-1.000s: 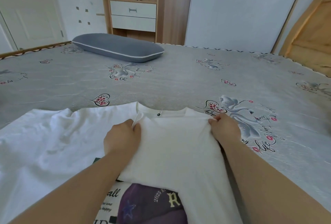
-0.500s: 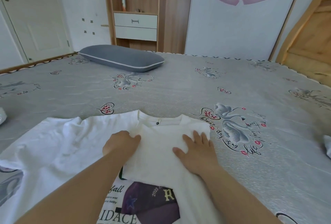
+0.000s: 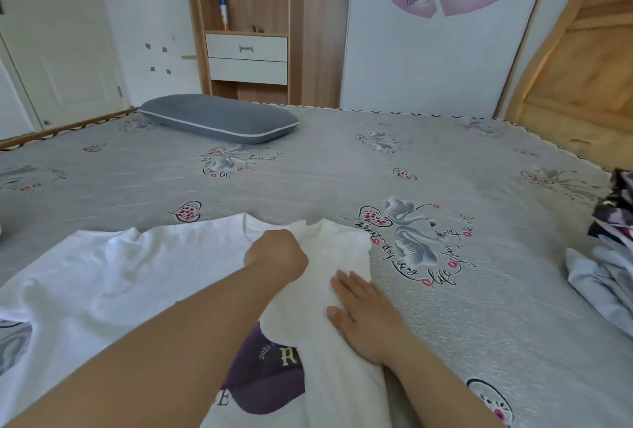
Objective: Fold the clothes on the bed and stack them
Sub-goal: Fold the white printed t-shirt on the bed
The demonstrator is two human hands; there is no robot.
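1. While the white T-shirt lies spread near the front edge of the bed, its left sleeve and side are flat and unfolded, reaching toward the bed's left edge; only the right side has been turned in over the printed front.
2. Judged from how it lies, this shirt is about a third folded: one side panel is in, while the other side and the crosswise folds remain.
3. Near the middle of the front edge, the left hand has its fingers curled tight on the cloth beside the collar, pinching a bunch of fabric there; nothing else is in it.
4. Just right of that, the right hand lies flat on the folded-in panel with fingers straight and slightly spread, pressing the cloth down onto the bed rather than gripping it.
5. At the right edge of the bed, well apart from the shirt, a heap of clothes waits, a dark patterned piece above pale ones; it looks loose rather than neatly stacked, though it is cut off by the frame.
6. Overall, the task seems to be at an early stage, with no finished stack clearly in view.
7. A grey pillow rests near the far edge.
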